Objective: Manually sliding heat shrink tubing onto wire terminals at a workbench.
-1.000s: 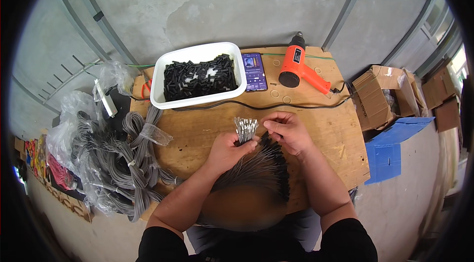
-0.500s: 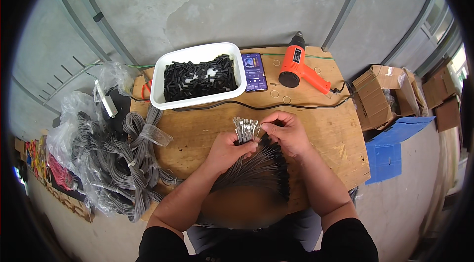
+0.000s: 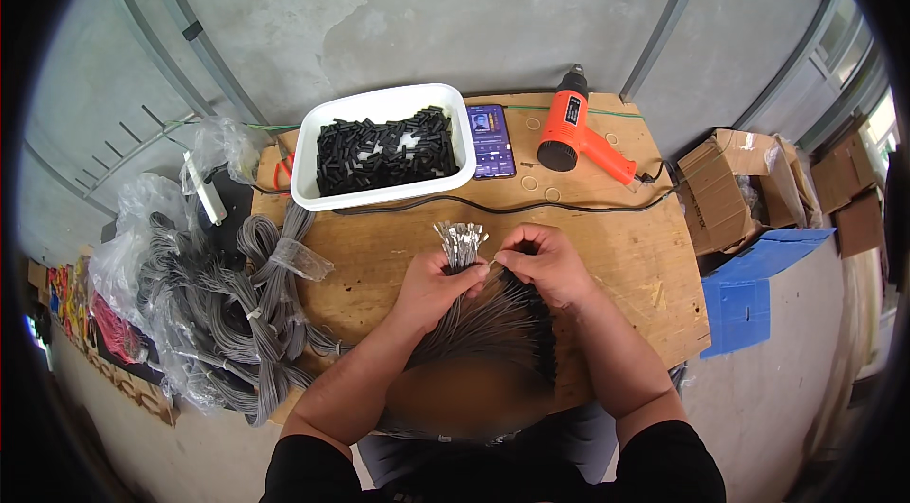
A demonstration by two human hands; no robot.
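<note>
My left hand (image 3: 431, 287) is closed around a bundle of thin grey wires, their silvery metal terminals (image 3: 462, 239) standing up in a cluster above the fist. Close beside its thumb tip, my right hand (image 3: 542, 266) pinches with thumb and forefinger what looks like a single wire, mostly hidden by the fingers. From the hands, more grey wires (image 3: 479, 328) fan down toward me across the table's near edge. Black pieces (image 3: 544, 337) line their right side, under my right wrist. A blurred patch hides the wires nearest my body.
Behind my hands stands a white tub (image 3: 466, 157) of short black sleeves, beside a phone (image 3: 493, 162) and an orange heat gun (image 3: 573, 128). A black cable (image 3: 427, 202) crosses the wooden table (image 3: 626, 256). Coiled grey wires (image 3: 256, 313) lie left; cardboard boxes (image 3: 725, 181) stand right.
The terminal cluster in my left hand has tilted slightly left. My right fingertips have dropped from beside the terminals to beside my left thumb.
</note>
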